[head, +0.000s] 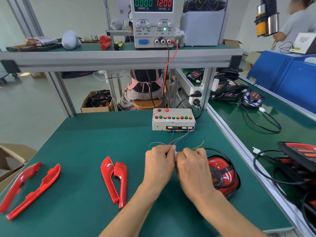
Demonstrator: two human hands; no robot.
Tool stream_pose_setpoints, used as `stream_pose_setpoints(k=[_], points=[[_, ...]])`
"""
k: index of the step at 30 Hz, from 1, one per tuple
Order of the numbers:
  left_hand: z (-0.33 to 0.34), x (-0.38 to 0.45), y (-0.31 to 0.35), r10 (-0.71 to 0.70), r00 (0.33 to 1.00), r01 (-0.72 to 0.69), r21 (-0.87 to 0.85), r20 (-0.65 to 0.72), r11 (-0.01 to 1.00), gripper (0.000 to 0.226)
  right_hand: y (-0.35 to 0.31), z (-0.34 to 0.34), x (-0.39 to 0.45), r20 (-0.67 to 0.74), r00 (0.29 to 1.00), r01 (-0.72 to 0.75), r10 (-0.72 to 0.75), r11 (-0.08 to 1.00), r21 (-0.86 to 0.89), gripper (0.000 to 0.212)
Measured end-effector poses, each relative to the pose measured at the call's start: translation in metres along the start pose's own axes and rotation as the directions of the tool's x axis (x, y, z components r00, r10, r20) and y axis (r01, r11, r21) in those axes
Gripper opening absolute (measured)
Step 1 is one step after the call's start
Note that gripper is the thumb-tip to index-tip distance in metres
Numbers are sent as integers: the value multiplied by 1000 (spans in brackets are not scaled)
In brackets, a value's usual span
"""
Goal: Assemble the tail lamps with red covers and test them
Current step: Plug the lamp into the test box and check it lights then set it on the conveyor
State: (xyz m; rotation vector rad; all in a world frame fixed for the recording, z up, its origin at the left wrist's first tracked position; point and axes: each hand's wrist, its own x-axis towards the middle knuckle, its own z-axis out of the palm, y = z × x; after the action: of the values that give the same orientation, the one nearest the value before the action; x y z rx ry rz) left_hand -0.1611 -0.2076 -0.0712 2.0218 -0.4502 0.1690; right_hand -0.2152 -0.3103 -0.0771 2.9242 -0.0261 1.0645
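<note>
Head view, lower centre of the frame: my left hand [159,164] and right hand [191,165] met knuckle to knuckle over the green bench mat [89,134], each with fingers curled around one side of a small white plastic connector [175,153] pinched between them. Thin blue, orange and yellow wires [179,139] ran from that spot up to the beige test box with its row of coloured buttons [173,119] in the middle of the frame. Just right of my right hand lay the glossy red, black-rimmed tail lamp [224,177], its black cable [220,152] looping back toward my fingers.

I judged this to be the plug-in step before testing. To do it well, I wanted the two halves square to each other and pushed straight, gripping the housings, not the wires. Whether they had seated I could not tell; my fingers hid the joint.

At lower left and lower centre, four loose red plastic cover pieces [114,178] lay well apart from my hands. At top centre, the grey bench power supply [153,23] read 0.000 A and 12.00 V.
</note>
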Motion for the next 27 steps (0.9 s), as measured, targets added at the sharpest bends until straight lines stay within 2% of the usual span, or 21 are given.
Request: stream_pose_setpoints(k=[3,6,10,11,12,14,17,20,22,24,26,27], points=[[-1,0,-1,13,1000,-13,3,6,1000,58,-1,1,-1,9,1000,-8,8,1000,-12,30],[-1,-1,-8,8,1000,-8,0,8,1000,46,1,2,-1,19,1000,-1,1,1000,5,30],[-5,3,-14,-110,994,110,-54,21,992,28,1,-7,-2,50,999,-22,18,996,84,19],[-8,5,-15,-164,986,167,-86,39,982,29,1,-10,-5,80,996,-36,28,995,94,21],[-11,8,-16,-216,975,221,-113,60,969,30,5,-12,-10,100,994,-50,41,994,96,33],[-17,11,-23,-267,961,273,-97,69,957,31,21,-18,-25,53,997,-71,65,988,136,42],[-23,12,-34,-259,964,261,-15,65,965,37,63,-26,-60,-81,985,-125,150,960,249,39],[-16,10,-39,-247,964,244,44,97,969,41,105,-29,-93,8,967,-243,253,917,317,43],[-10,8,-42,-251,960,245,65,120,967,42,117,-33,-102,146,930,-368,338,854,368,29],[-5,7,-44,-248,960,238,85,130,968,42,124,-36,-103,231,881,-472,412,786,399,36],[-4,6,-46,-239,962,230,80,135,970,41,124,-38,-102,285,793,-609,539,670,425,39],[-3,6,-46,-234,962,226,68,138,972,40,123,-39,-103,302,721,-687,623,589,426,35]])
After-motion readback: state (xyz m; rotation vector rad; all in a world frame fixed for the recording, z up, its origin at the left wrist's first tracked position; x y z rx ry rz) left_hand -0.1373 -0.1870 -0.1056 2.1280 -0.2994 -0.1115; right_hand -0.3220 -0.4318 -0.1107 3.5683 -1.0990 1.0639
